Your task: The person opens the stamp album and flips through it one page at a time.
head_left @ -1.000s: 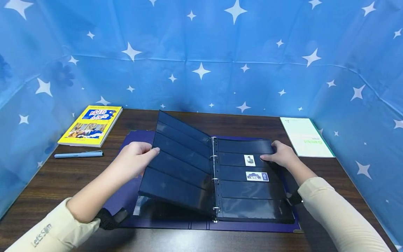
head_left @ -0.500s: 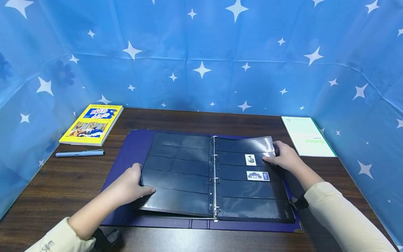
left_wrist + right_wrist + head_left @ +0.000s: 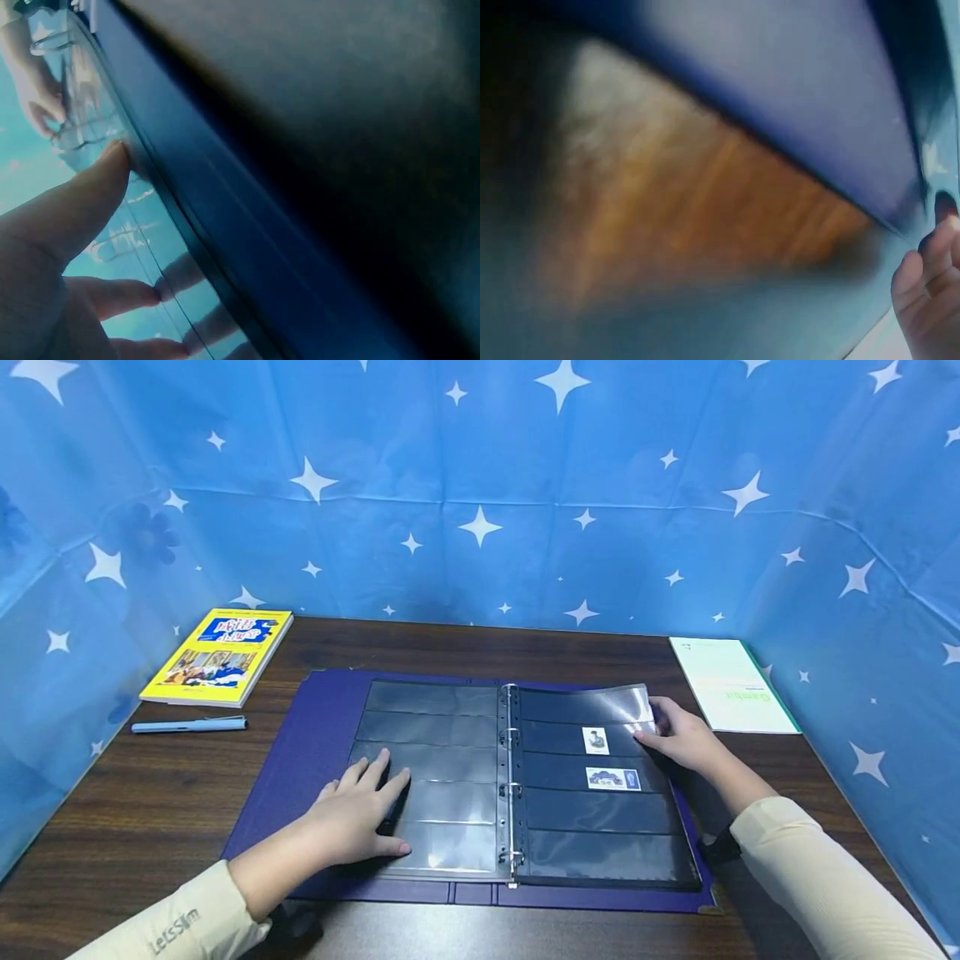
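A purple ring-bound stamp album [image 3: 292, 760] lies open on the desk. My left hand [image 3: 341, 822] rests with spread fingers on the left black pocket page [image 3: 450, 760]; in the left wrist view its fingertips [image 3: 116, 154] touch the glossy sheet. At the outer edge of the right pocket page [image 3: 592, 810], my right hand [image 3: 686, 739] pinches the sheet, thumb on top, and that upper corner is slightly raised. Two stamps sit in this page: a small portrait stamp [image 3: 596, 741] and a wider stamp [image 3: 612, 779] below. The right wrist view shows curled fingers [image 3: 922, 292] at the page edge.
Metal rings [image 3: 513, 790] run down the album's middle. A yellow book [image 3: 217, 660] and a light blue pen [image 3: 187, 725] lie at the left of the dark wooden desk [image 3: 90, 827]. A pale green booklet [image 3: 731, 685] is at the right, before a starry blue curtain [image 3: 480, 460].
The left page, earlier lifted by my left hand, has come down flat to the left. That hand has let go of its edge and spread over it. My right hand keeps its place.
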